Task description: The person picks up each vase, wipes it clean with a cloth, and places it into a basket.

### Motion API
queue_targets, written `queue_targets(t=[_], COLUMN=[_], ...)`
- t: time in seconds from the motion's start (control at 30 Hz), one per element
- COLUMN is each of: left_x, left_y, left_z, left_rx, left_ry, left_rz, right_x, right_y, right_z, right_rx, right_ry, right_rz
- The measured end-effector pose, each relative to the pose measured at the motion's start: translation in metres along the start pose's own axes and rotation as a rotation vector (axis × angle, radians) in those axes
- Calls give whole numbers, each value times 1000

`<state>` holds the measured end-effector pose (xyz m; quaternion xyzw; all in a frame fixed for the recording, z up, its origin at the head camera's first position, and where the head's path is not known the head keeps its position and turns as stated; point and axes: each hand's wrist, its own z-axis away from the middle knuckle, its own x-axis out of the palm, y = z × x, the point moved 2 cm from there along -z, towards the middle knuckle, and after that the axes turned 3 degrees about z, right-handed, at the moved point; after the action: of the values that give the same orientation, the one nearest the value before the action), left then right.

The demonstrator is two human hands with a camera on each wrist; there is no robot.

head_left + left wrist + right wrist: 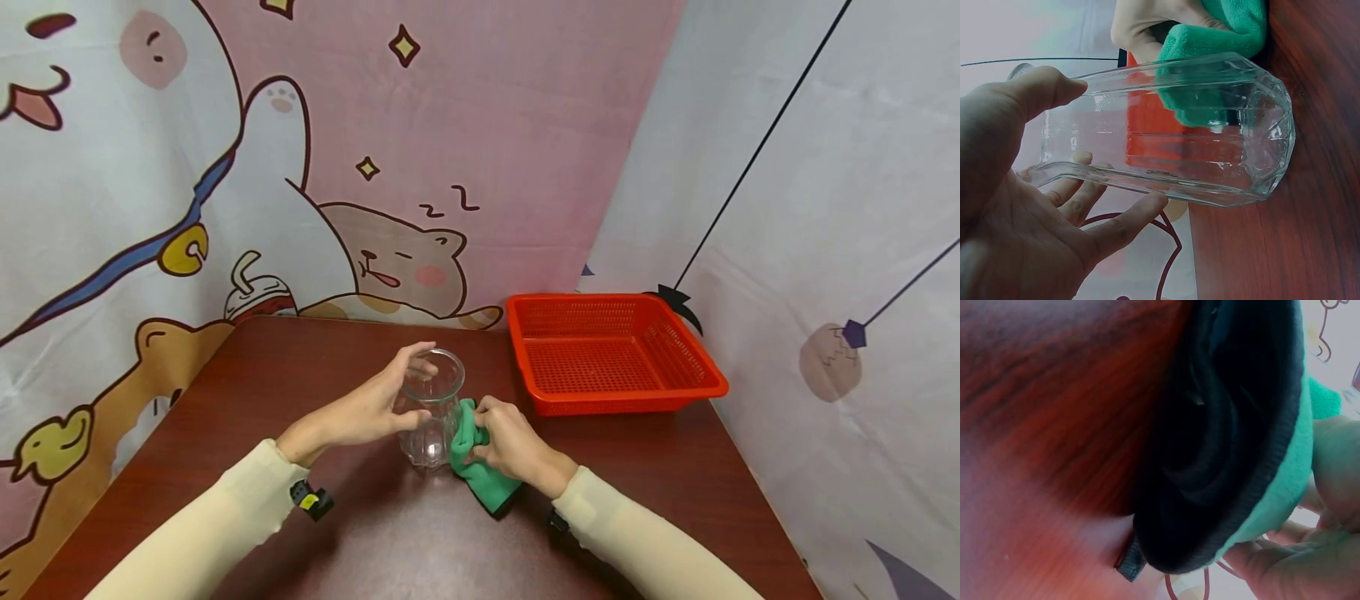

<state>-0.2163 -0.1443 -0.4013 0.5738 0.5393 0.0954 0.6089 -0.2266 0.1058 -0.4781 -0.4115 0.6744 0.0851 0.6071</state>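
Note:
A clear glass jar with faceted sides and a round rim stands on the table in front of the person. My left hand grips it from the left, thumb on the near side and fingers round the far side, some showing through the glass in the left wrist view. My right hand pinches a bunched green cloth against the jar's right side. In the right wrist view the cloth has a black inside and edge, with a small black loop; its lower end hangs by the tabletop.
A red plastic basket with perforated walls stands at the back right of the dark reddish wooden table. Cartoon-printed fabric hangs behind and along both sides of the table.

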Motion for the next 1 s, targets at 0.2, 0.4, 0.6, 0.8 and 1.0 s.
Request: queue_targets(t=[0.2, 0.4, 0.6, 0.8, 1.0], left_x=[0, 1, 1, 1, 1], left_y=[-1, -4, -2, -1, -1], left_z=[0, 0, 0, 0, 0], left_rx=[2, 6, 9, 5, 9], left_ry=[5, 5, -2, -3, 5], left_rz=[-4, -6, 4, 7, -3], right_x=[1, 1, 1, 1, -1], right_y=[0, -1, 0, 0, 0], right_z=[-2, -4, -4, -2, 1], right_rx=[10, 35, 85, 85, 78], right_ry=[-18, -25, -33, -16, 26], right_rz=[58, 48, -38, -55, -38])
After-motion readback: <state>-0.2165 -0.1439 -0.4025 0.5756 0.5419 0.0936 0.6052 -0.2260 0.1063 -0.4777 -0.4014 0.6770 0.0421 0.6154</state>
